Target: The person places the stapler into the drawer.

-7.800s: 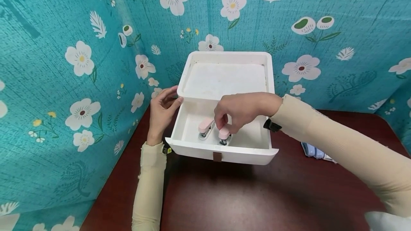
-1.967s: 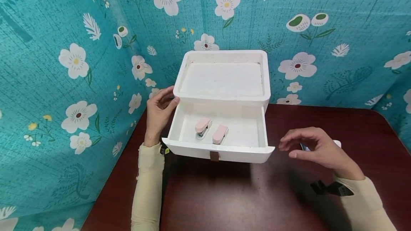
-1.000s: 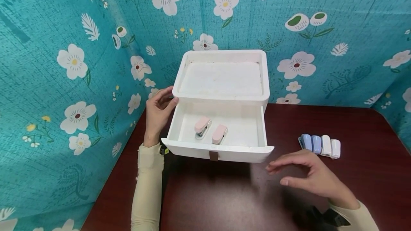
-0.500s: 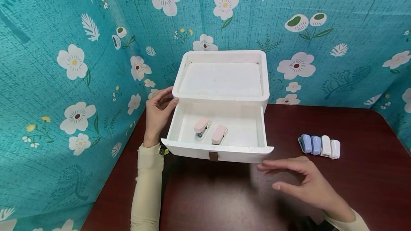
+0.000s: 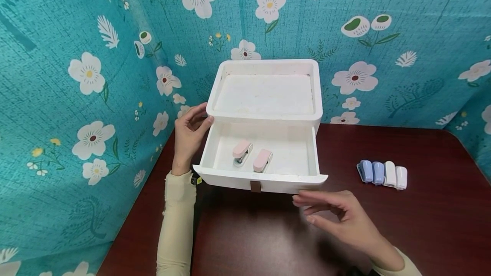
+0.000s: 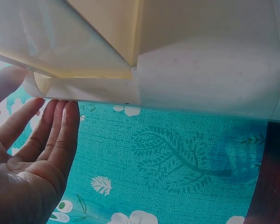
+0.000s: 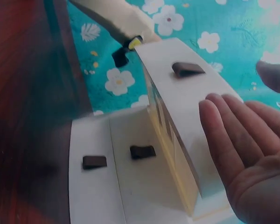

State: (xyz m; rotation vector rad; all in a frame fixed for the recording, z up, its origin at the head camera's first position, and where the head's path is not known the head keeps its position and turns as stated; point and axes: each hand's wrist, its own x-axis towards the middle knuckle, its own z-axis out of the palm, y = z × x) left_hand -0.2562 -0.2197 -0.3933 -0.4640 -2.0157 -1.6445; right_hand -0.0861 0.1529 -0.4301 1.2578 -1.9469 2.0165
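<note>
A white drawer cabinet (image 5: 268, 117) stands with its top drawer (image 5: 287, 179) pulled out. Two pink staplers lie inside that drawer, the left stapler (image 5: 241, 150) and the right stapler (image 5: 262, 159). At the cabinet's left front corner my left hand (image 5: 189, 133) holds on, thumb at the front edge and fingers along the side. My right hand (image 5: 341, 214) is in front of the drawer's right end, fingers extended, thumb apart, nothing in it. In the right wrist view its fingers overlap the drawer front, which bears a brown pull tab (image 7: 186, 70).
Blue and white staplers (image 5: 383, 174) stand in a row on the dark red table (image 5: 433, 216), right of the cabinet. Two shut drawers with brown tabs (image 7: 94, 162) sit below the open one. A teal floral cloth (image 5: 299, 24) hangs behind and to the left.
Earlier my right hand was on the right stapler in the drawer. It has since let go, gone out to the right, then come back left before the drawer front. My left hand stays.
</note>
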